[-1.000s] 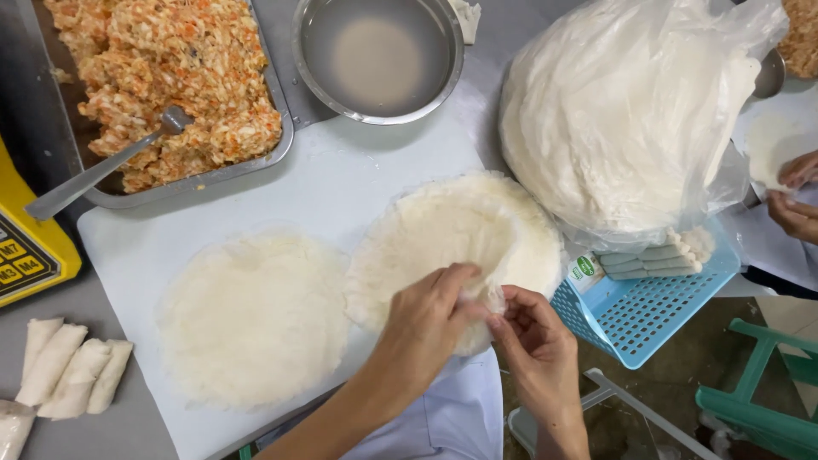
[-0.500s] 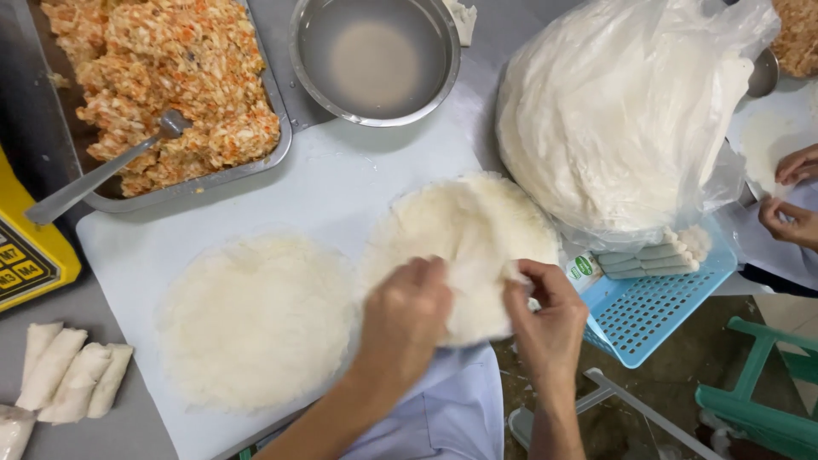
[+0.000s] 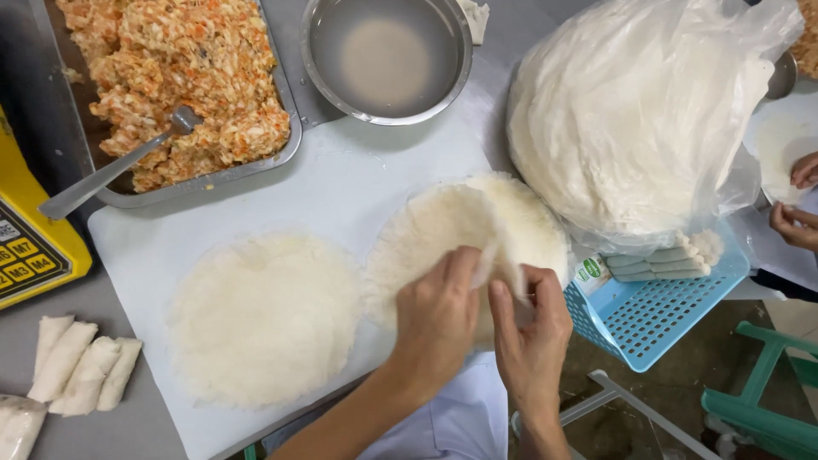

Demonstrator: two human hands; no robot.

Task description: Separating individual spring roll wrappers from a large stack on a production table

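Two round, lacy white wrappers lie on a white cutting board (image 3: 256, 183). The left wrapper (image 3: 264, 315) lies flat by itself. My left hand (image 3: 439, 319) and my right hand (image 3: 532, 332) are together on the near edge of the right wrapper stack (image 3: 443, 226), pinching a thin sheet and lifting its edge off the stack. A metal tray of orange and white minced filling (image 3: 183, 81) with a spoon (image 3: 111, 170) in it stands at the far left.
A steel bowl of cloudy water (image 3: 388, 60) sits at the back. A big plastic bag of wrappers (image 3: 639, 119) rests on a blue basket (image 3: 665, 302) at right. Rolled spring rolls (image 3: 81, 370) lie at near left, beside a yellow scale (image 3: 30, 247). Another person's hands (image 3: 797, 200) work at far right.
Both hands have shifted slightly right along the stack's near edge, and the pinched sheet's edge is now peeled up higher between the fingers.
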